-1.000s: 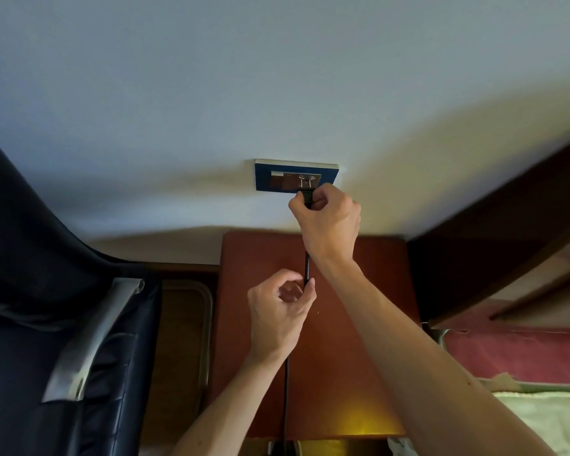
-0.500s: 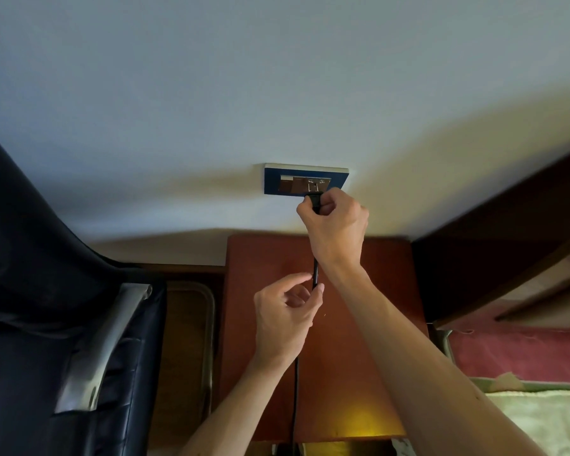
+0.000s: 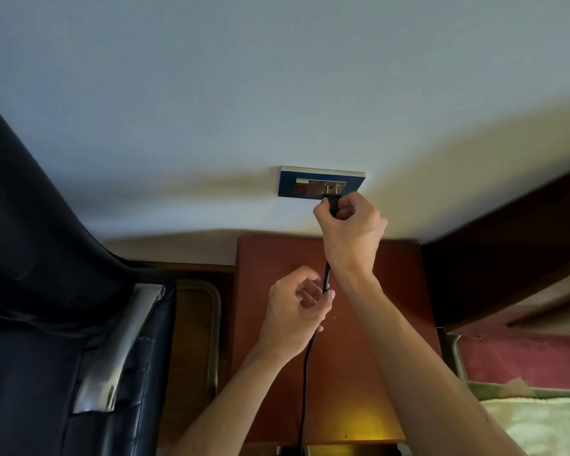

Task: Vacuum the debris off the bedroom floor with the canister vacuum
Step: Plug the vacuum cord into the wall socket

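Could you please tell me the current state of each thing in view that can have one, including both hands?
plug: held up against the wall socket; whether it is fully pushed in cannot be told.
cord: runs from the plug down through both hands, hanging loose below the lower one.
right hand: grips the plug.
left hand: pinches the cord lower down.

One wide-angle camera, worn on the head, faces the wall [image 3: 277, 77] from close by, tilted slightly down. The socket [image 3: 321, 184] sits just right of centre. The left hand [image 3: 297, 311] and, above it, the right hand [image 3: 351, 232] reach in from the bottom edge. A chair [image 3: 46, 324] fills the left side, a bed [image 3: 540, 426] the lower right corner.
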